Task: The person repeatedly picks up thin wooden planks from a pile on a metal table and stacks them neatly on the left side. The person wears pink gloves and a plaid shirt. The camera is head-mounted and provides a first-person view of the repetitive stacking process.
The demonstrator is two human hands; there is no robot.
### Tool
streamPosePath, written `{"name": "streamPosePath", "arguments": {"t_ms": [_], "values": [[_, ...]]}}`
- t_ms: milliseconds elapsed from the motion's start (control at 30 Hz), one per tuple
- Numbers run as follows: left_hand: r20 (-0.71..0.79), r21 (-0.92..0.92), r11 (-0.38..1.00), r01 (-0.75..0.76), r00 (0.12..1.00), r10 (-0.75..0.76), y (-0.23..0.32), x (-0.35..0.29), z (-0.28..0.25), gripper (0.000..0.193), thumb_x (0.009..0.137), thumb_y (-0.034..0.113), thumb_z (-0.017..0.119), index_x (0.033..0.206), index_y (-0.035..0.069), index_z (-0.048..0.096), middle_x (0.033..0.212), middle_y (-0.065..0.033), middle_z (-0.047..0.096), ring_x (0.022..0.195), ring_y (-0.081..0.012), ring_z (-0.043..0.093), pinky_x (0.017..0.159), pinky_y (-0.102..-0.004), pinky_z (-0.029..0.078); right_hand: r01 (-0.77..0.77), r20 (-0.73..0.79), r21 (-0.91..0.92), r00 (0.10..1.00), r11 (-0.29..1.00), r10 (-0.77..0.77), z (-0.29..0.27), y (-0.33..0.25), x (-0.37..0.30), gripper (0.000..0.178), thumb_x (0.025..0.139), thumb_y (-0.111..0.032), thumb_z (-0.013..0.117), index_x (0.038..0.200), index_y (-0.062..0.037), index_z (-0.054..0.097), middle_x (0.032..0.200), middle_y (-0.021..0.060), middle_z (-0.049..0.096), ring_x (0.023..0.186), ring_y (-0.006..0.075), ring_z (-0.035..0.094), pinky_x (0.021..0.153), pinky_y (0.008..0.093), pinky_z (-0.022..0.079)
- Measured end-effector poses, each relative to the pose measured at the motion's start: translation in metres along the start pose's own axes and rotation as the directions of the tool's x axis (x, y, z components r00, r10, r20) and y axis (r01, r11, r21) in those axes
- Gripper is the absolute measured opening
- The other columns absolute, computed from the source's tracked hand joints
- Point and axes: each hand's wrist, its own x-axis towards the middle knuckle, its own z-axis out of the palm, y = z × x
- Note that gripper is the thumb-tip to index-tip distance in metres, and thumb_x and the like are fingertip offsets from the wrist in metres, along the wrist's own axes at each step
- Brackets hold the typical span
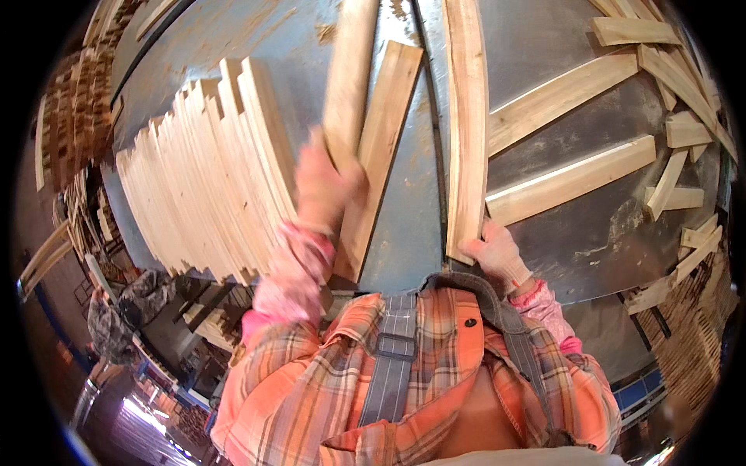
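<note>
So the piece I've got is this blurred board [351, 70], plain wood, pointing away from me over the middle of the surface [408, 213]. My left grip [330, 182] is wrapped round its near end, and the smear on both makes the exact finger placement hard to call. I'd guess it's light enough for one hand but long enough that the far end wants to dip, so a hold nearer the middle would balance better. Looks stiff, not fragile, and I'd bet on dry and grabby rather than slippery, with splinters along the edges being the thing to watch

Just right of it a loose board [381, 163] lies at a slant. Further right is the long board [466, 132], and my right grip [501, 252] is at its near right corner, thumb on the end; can't tell if the fingers are clenched underneath. Taking it by the narrow sides seems safest to me

Further out: a tight row of pale strips [206, 175] on my left, an upper slanting board [563, 101] and a lower slanting board [571, 180] on my right, then a jumble of short wood pieces [688, 130] past those
</note>
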Motion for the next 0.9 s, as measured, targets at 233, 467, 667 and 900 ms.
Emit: {"name": "streamPosePath", "arguments": {"t_ms": [233,467,667,900], "values": [[0.065,0.130,0.991,0.040,0.997,-0.049,-0.037,-0.127,0.067,0.122,0.072,0.042,0.086,0.163,-0.001,0.016,0.150,-0.0260,0.045,0.134,-0.0417,0.049,0.113,-0.0468,0.043,0.029,-0.138,-0.114,0.989,0.993,-0.044,0.031,0.012,0.013,0.040,0.088,-0.017,0.067,0.124,0.0005,0.068,0.107,0.0135,0.076,0.095,0.0216,0.072,0.087,0.0349,0.055],[0.084,-0.537,0.828,0.159,0.987,-0.136,-0.055,-0.131,0.041,0.095,0.076,0.036,0.082,0.153,0.001,0.040,0.125,-0.0274,0.063,0.115,-0.0427,0.063,0.102,-0.0482,0.051,-0.013,-0.278,-0.469,0.951,0.883,-0.134,0.082,0.003,-0.005,0.045,0.085,-0.026,0.070,0.124,-0.0053,0.067,0.114,0.0216,0.074,0.108,0.0380,0.071,0.094,0.0448,0.054],[-0.247,0.115,0.992,-0.053,0.966,0.080,-0.084,-0.179,0.008,0.044,0.083,0.026,0.074,0.122,0.005,0.070,0.121,-0.0255,0.069,0.114,-0.0455,0.063,0.102,-0.0515,0.050,0.310,0.334,-0.401,0.926,0.862,-0.177,0.175,0.006,0.004,0.039,0.086,-0.018,0.067,0.123,-0.0054,0.067,0.115,0.0231,0.072,0.113,0.0404,0.068,0.096,0.0465,0.054],[-0.251,0.277,0.939,-0.202,0.928,0.274,-0.115,-0.156,0.009,0.083,0.080,0.033,0.081,0.148,-0.002,0.048,0.154,-0.0268,0.045,0.142,-0.0474,0.041,0.120,-0.0504,0.033,0.522,0.526,-0.756,0.843,0.394,-0.108,0.201,-0.044,0.009,0.041,0.084,-0.030,0.072,0.114,-0.0026,0.071,0.107,0.0267,0.073,0.106,0.0438,0.070,0.094,0.0487,0.056]]}}
